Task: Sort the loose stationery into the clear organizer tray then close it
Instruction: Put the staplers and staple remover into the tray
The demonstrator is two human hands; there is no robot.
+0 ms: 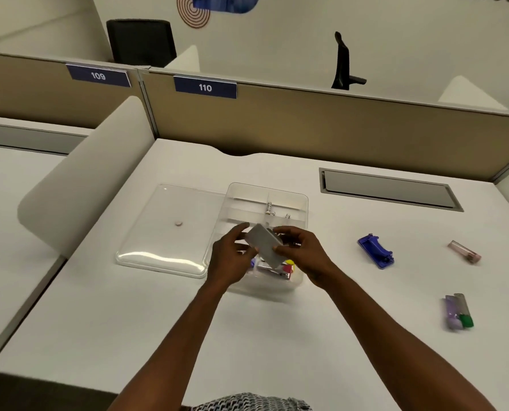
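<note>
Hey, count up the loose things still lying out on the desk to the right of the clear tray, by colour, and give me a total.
Blue: 1, the blue hole punch
Pink: 1, the pink lighter-shaped piece
Purple and green: 1, a small bundle; too blurred to count its pieces
Total: 3

Not counted: the grey box held by the left hand and right hand over the tray.

A single wide-angle head view looks forward and down from above the person's seat, close enough that both forearms run up from the bottom edge to the left hand (232,256) and right hand (303,256) at frame centre. Beyond the fingertips it faces the desk partition (336,126) and the wall behind. No second view shares the scene.
</note>
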